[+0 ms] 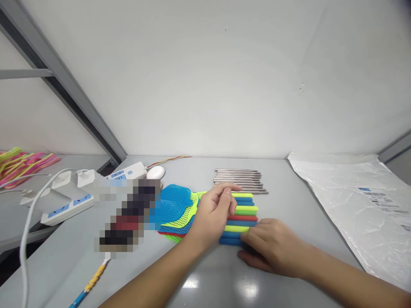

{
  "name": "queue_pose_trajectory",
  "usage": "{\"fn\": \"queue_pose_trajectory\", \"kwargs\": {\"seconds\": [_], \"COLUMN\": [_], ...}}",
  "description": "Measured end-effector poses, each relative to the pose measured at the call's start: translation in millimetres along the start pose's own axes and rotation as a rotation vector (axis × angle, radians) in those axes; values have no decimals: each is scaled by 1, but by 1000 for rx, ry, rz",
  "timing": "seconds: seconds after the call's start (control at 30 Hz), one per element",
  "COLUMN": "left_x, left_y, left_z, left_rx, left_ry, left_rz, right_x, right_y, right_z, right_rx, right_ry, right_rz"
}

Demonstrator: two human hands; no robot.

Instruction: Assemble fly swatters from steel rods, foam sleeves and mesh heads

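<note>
Swatters (pixel 176 202) are lying on the desk (pixel 279 188) near rods (pixel 238 176), probably light, flexible; handles (pixel 243 218) offering best hold. Left hand (pixel 214 210) is resting half-curled over them, right hand (pixel 274 247) touching handle ends; cannot tell whether either is gripping.

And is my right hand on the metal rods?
No, your right hand is at the ends of the colored handles; the metal rods lie farther back.

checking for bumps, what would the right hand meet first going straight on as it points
Probably the colored handles right in front of the right hand; whether it touches them is unclear.
</note>
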State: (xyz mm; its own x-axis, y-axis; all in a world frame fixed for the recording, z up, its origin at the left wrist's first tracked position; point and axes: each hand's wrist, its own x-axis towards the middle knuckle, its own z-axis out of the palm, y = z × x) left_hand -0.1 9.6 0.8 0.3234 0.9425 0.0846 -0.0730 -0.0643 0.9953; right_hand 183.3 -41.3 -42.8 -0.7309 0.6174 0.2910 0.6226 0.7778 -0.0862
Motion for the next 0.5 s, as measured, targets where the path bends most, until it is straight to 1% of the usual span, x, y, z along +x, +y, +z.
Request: {"fn": "queue_pose_trajectory", "kwargs": {"seconds": [0.1, 0.23, 0.37, 0.5], "left_x": [1, 1, -1, -2], "left_y": [-2, -2, 0, 1], "left_z": [-1, -3, -4, -3], "left_rx": [14, 6, 20, 18], "left_ry": [7, 7, -5, -24], "left_rz": [-9, 6, 39, 35], "right_x": [-1, -1, -2, -2], "right_y": [-2, -3, -2, -1], "right_z": [4, 7, 8, 5], "right_rx": [-39, -81, -87, -54], "right_ry": [17, 60, 114, 181], "right_rz": [32, 32, -1, -42]}}
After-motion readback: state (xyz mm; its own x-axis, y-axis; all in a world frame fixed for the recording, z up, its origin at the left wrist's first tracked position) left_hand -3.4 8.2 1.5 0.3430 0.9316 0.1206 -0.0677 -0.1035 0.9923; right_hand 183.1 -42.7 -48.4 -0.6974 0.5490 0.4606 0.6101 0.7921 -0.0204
